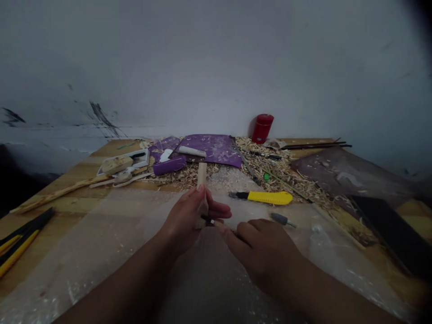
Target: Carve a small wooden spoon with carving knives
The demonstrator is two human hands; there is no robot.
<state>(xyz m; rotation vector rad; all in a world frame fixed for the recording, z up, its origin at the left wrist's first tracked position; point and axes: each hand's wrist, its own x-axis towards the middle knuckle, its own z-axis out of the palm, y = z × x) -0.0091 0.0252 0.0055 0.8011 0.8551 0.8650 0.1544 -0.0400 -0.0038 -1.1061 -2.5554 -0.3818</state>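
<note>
Two bare hands at one pale wooden stick [201, 176]. Left hand [189, 220] clenched around its lower part, fingers closed, long axis near upright, top end pointing away. Right hand [265, 254] just beside stick, fingers grasping short dark-tipped carving tool [209, 221], tip at the wood, contact unclear. Yellow utility knife [261, 197] beyond stick, rightward.
</note>
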